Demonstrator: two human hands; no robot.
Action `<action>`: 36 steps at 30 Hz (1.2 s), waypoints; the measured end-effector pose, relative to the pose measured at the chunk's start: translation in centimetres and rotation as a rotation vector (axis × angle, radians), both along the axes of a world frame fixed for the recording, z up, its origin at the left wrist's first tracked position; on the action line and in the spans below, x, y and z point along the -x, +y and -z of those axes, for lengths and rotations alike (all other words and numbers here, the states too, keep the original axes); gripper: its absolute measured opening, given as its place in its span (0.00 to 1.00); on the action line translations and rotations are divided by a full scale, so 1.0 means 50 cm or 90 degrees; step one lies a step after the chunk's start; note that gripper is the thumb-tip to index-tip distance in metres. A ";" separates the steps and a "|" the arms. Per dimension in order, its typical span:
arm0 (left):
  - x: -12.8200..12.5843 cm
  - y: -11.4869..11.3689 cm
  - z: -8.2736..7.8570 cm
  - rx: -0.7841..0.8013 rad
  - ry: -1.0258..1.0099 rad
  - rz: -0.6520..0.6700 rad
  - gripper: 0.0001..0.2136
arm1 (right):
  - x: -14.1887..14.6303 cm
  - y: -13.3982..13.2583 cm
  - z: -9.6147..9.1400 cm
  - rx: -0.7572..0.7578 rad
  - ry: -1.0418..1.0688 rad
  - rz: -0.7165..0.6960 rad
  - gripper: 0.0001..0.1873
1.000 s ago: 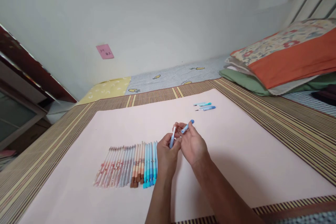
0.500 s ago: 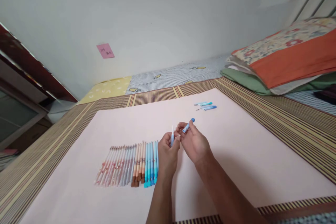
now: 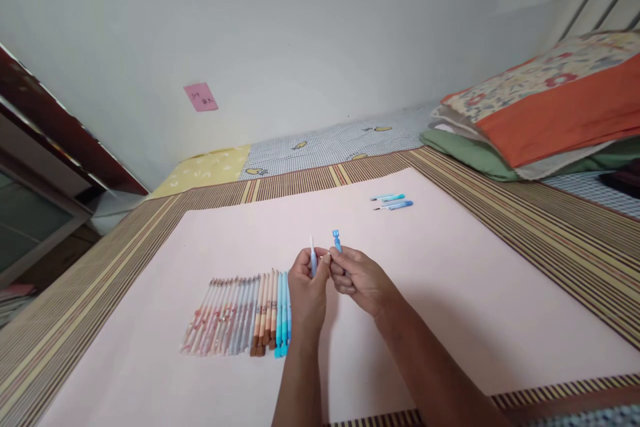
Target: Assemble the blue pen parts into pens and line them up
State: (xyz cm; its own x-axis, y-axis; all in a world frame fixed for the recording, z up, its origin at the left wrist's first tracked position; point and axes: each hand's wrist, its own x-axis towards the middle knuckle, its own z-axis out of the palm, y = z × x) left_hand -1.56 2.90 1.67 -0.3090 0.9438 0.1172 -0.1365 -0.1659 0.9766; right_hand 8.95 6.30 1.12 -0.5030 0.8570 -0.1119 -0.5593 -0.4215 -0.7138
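My left hand is closed around a light blue pen part with a thin white tip pointing up. Close beside it, my right hand pinches a blue pen barrel with a blue top end upward; its lower part is hidden by my fingers. The fingertips of both hands nearly meet. Left of them lies a row of pens: pale pink and grey ones, orange-brown ones and blue ones, partly covered by my left hand. Farther off lie several blue pen parts, some with thin refills.
A pale pink sheet lies under the pens, on a striped mat. Folded bedding in orange, floral and green is stacked at the right. Behind stands a grey-white wall with a pink note.
Both hands have shifted a little left. My right hand has turned, bringing its blue barrel from slanted to upright, and its fingers have curled in. The pen parts on the sheet have not moved.
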 end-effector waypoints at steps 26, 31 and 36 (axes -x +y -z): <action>-0.004 0.002 0.013 0.027 -0.031 -0.045 0.11 | -0.008 0.018 0.006 0.017 -0.031 0.196 0.23; -0.006 0.004 0.020 0.030 -0.042 -0.037 0.10 | -0.001 0.015 0.007 0.051 0.031 0.213 0.22; -0.009 0.006 0.017 0.025 -0.074 -0.061 0.10 | 0.013 0.007 0.009 0.032 0.080 0.152 0.20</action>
State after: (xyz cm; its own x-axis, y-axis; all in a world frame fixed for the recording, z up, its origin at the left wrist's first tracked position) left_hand -1.11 3.20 0.81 -0.4070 0.9126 0.0398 -0.2342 -0.1463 0.9611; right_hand 8.28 6.64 0.67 -0.2998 0.9480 -0.1071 -0.7303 -0.3003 -0.6136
